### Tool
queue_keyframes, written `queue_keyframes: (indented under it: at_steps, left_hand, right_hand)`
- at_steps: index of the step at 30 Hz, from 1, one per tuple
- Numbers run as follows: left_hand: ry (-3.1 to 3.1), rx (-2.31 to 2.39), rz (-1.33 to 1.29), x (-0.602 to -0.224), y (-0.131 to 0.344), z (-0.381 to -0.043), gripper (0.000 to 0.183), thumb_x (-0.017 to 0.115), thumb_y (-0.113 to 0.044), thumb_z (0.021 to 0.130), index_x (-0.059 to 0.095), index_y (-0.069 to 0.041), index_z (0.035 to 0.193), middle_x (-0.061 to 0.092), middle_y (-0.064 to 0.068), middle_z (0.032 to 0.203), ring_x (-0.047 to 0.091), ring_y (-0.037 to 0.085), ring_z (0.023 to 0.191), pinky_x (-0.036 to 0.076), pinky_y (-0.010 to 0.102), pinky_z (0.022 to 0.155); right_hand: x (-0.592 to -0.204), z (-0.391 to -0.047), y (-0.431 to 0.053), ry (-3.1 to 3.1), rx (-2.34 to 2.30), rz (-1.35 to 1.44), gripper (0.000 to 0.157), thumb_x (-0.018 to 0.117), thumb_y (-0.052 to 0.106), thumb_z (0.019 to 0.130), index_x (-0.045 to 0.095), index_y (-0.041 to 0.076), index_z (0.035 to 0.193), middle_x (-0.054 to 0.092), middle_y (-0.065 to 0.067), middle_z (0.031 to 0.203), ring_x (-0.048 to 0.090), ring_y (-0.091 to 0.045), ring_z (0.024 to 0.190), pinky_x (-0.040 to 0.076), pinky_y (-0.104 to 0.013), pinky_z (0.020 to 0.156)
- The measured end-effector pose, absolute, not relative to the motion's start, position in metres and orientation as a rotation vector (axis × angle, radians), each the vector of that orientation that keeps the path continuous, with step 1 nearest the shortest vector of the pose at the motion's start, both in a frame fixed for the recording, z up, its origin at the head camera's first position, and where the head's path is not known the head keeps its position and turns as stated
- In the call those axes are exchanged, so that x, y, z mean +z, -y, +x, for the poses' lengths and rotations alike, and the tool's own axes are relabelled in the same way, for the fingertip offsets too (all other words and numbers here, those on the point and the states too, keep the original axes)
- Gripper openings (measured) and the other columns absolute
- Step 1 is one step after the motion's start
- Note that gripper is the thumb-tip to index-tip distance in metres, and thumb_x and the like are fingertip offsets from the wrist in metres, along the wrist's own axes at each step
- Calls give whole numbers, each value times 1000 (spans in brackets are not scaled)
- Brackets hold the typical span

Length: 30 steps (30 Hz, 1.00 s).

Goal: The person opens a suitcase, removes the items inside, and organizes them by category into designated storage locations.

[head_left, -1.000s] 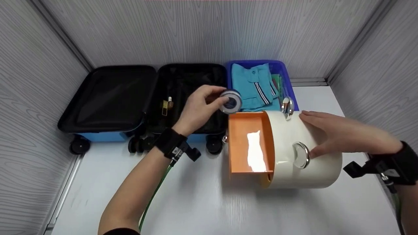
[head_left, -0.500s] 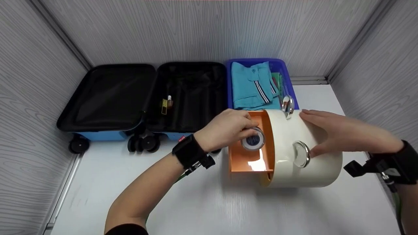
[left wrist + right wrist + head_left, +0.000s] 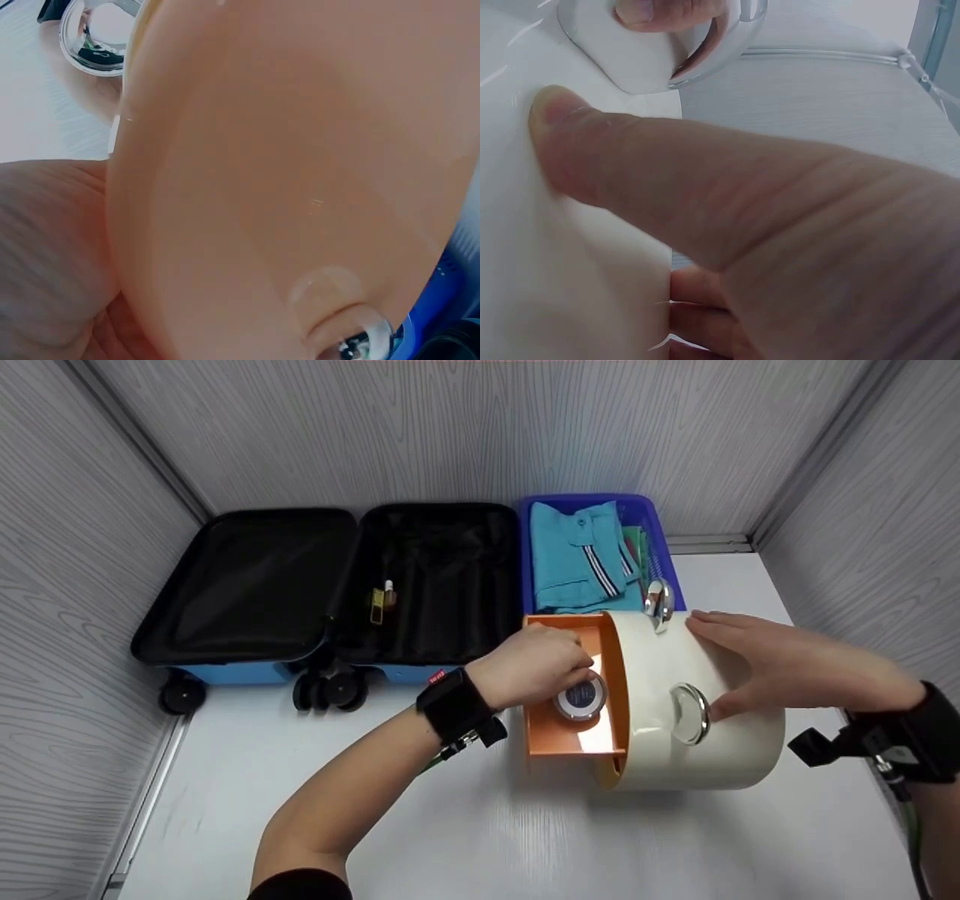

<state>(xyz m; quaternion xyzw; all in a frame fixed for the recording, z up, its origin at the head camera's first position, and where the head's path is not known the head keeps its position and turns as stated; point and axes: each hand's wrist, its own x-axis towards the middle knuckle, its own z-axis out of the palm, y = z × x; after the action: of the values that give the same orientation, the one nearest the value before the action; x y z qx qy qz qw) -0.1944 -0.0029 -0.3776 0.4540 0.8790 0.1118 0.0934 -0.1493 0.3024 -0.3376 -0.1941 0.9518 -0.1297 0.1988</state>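
In the head view my left hand (image 3: 536, 667) reaches into the pulled-out orange drawer (image 3: 547, 739) of a cream-white rounded storage box (image 3: 675, 769). Its curled fingers hold a small round container (image 3: 580, 699) with a pale rim and dark label, low over the drawer floor. The left wrist view is filled by the glossy orange drawer (image 3: 300, 150), with part of the left hand (image 3: 52, 255) beside it; the container is hidden there. My right hand (image 3: 772, 664) rests spread on top of the box, thumb (image 3: 562, 135) pressed to its white surface near a silver ring handle (image 3: 701, 716).
Left and behind lies an open suitcase (image 3: 247, 585) with black lining and wheels. A small bottle (image 3: 389, 592) and a yellow-black packet (image 3: 377, 606) lie in its right half. Behind the storage box stands a blue basket (image 3: 637, 510) with a folded turquoise garment (image 3: 574, 555).
My left hand has carried the round container from above the suitcase edge rightward and down into the orange drawer. The right hand has stayed on the box.
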Motion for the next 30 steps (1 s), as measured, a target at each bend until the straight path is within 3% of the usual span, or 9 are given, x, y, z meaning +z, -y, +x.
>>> queue_keyframes:
  at_steps: [8,14,18,21,25,30]
  left_hand:
    - [-2650,232,1283,-378,-3,-196,25,54,-27,106,76,-19,97,65,-5,79,60,11,78,43,34,74]
    - [-2603,163,1256,-379,-5,-194,32,64,-52,97,70,-21,88,59,-6,72,56,10,74,33,35,71]
    - [-2608,151,1296,-379,-3,-192,36,66,-57,94,72,-21,96,64,-7,84,57,11,82,38,37,76]
    - [-2657,180,1341,-378,2,-191,44,59,-58,98,74,-21,116,70,-4,108,61,15,103,42,40,95]
    - [-2786,382,1345,-377,17,-189,52,52,-52,104,62,-20,143,61,1,141,50,21,133,29,44,118]
    - [-2935,785,1280,-384,47,-184,46,55,-42,105,61,-18,144,58,3,144,47,20,137,26,41,120]
  right_hand:
    - [-335,-147,-304,-2656,-375,-537,122,88,58,71,27,6,162,27,-20,165,28,-42,149,30,-61,114]
    - [-335,-147,-304,-2654,-395,-518,121,89,56,70,27,10,163,27,-17,165,29,-40,149,31,-61,113]
    - [-335,-146,-304,-2654,-402,-512,120,89,56,70,27,12,163,27,-16,166,29,-40,149,31,-61,113]
    - [-337,-147,-304,-2657,-389,-511,121,89,57,70,26,11,163,27,-17,166,28,-40,149,31,-61,113]
    - [-338,-147,-304,-2661,-380,-525,122,89,58,70,27,8,162,27,-18,165,28,-41,149,30,-61,114]
    - [-338,-147,-305,-2661,-377,-555,121,89,55,71,28,4,161,28,-22,164,28,-43,149,29,-61,114]
